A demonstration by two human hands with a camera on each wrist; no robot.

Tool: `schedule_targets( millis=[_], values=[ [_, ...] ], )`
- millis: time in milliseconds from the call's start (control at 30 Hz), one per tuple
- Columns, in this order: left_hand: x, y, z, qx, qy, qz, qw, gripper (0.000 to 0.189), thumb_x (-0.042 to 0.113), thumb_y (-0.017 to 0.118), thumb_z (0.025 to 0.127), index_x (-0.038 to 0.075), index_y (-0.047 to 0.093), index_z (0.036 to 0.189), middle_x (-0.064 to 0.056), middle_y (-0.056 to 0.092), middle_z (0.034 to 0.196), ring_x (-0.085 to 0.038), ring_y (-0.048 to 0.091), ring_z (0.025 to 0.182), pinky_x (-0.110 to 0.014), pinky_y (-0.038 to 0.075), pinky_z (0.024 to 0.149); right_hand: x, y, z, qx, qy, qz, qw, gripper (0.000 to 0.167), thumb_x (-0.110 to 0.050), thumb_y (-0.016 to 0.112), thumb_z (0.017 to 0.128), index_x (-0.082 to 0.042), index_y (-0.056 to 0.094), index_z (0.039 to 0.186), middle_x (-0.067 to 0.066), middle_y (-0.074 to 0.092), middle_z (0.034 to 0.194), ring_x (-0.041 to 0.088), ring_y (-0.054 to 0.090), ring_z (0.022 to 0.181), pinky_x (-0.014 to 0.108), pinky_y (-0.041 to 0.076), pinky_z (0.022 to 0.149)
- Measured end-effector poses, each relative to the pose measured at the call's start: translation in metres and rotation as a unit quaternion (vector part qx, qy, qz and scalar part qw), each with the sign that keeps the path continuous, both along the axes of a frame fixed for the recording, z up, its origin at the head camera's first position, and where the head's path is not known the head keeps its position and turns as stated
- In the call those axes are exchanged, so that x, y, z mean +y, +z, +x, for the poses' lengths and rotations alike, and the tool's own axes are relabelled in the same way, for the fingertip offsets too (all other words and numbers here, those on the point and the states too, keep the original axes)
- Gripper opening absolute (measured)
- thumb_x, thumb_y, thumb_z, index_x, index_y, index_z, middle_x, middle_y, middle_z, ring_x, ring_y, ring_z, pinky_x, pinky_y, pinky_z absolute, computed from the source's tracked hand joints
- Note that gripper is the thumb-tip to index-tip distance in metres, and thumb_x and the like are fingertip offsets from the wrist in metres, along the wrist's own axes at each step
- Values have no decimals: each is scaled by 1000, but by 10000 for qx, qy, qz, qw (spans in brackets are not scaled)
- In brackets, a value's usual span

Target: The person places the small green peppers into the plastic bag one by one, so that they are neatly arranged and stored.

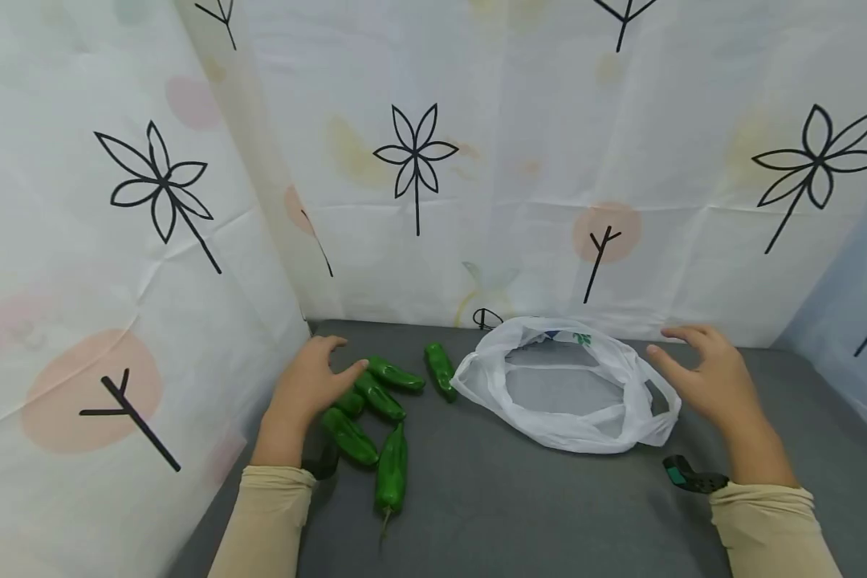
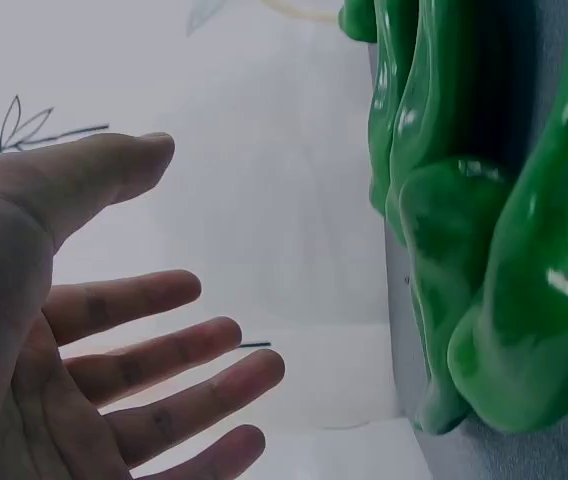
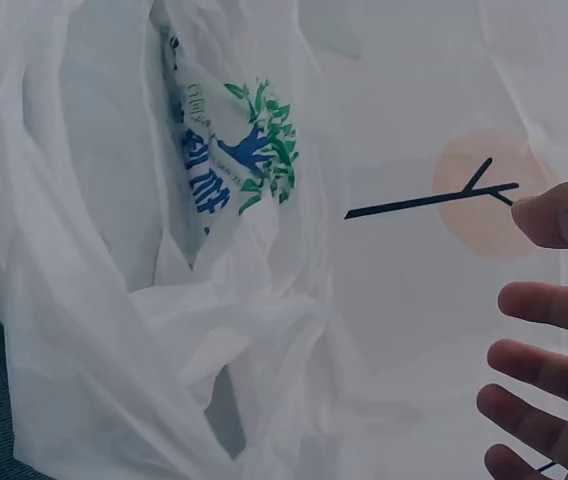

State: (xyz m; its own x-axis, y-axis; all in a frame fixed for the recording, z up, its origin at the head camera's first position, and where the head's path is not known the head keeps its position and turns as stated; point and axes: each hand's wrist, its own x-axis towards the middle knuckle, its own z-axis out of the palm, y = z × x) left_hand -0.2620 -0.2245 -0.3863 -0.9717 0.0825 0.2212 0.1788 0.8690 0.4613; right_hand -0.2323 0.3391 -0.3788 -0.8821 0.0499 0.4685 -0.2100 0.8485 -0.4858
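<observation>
Grey table (image 1: 520, 514) under everything, running back to patterned cloth (image 1: 520, 241) just past the left hand (image 1: 312, 384) and right hand (image 1: 715, 379); loads of bare room between, toward the body. White plastic bag (image 1: 578, 433), mouth wide, long axis sideways, just left of the right fingers, no contact. Zero grip on either side, fingers loose and spread. Bunch of green peppers (image 1: 379, 397), probably the key bit for any reach: just right of the left fingertips and slightly bodyward, so way nearer that hand. Axes mixed, mostly slanting rightward and bodyward, one running nearly straight at the body. Lone pepper (image 1: 441, 372) further right, close by the bag, can't tell if touching.
</observation>
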Motion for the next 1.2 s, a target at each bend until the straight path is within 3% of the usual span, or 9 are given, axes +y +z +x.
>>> schedule_targets(
  millis=[333, 600, 800, 1033, 1200],
  values=[
    [-10, -4, -3, -351, 169, 2, 9992, 70, 54, 66, 101, 3, 58, 149, -26, 56, 152, -47, 52, 141, -65, 47, 112, 15, -13, 0, -141, 18, -137, 9998, 53, -34, 68, 105, 4, 61, 140, 37, 46, 148, 64, 43, 131, 81, 36, 95],
    [-33, -5, -8, -564, 357, 75, 9977, 73, 56, 64, 102, 2, 56, 151, -28, 56, 151, -49, 54, 139, -66, 48, 110, 14, -11, -4, -145, 29, -188, 9997, 55, -35, 67, 105, 5, 60, 141, 38, 45, 149, 65, 41, 133, 81, 35, 98],
    [-44, -1, -5, -855, 465, 301, 9948, 76, 56, 63, 103, -2, 53, 152, -32, 56, 151, -50, 54, 138, -66, 49, 109, 12, -9, -6, -166, 6, -165, 9997, 54, -34, 66, 105, 6, 59, 141, 39, 44, 149, 65, 40, 133, 82, 34, 98],
    [-53, -5, -4, -1247, 642, 364, 9895, 76, 55, 62, 103, -10, 57, 142, -37, 58, 142, -51, 65, 120, -60, 57, 97, 11, -12, -8, -121, -6, -113, 9999, 54, -34, 67, 105, 7, 60, 140, 40, 45, 148, 65, 41, 132, 82, 35, 98],
    [-60, -16, -9, -1788, 641, 978, 9769, 79, 54, 62, 104, -12, 51, 147, -41, 50, 147, -43, 76, 94, -52, 64, 82, 9, -15, -10, -152, -41, -116, 9998, 55, -35, 67, 105, 7, 60, 140, 40, 45, 149, 65, 41, 132, 82, 35, 98]
  ],
)
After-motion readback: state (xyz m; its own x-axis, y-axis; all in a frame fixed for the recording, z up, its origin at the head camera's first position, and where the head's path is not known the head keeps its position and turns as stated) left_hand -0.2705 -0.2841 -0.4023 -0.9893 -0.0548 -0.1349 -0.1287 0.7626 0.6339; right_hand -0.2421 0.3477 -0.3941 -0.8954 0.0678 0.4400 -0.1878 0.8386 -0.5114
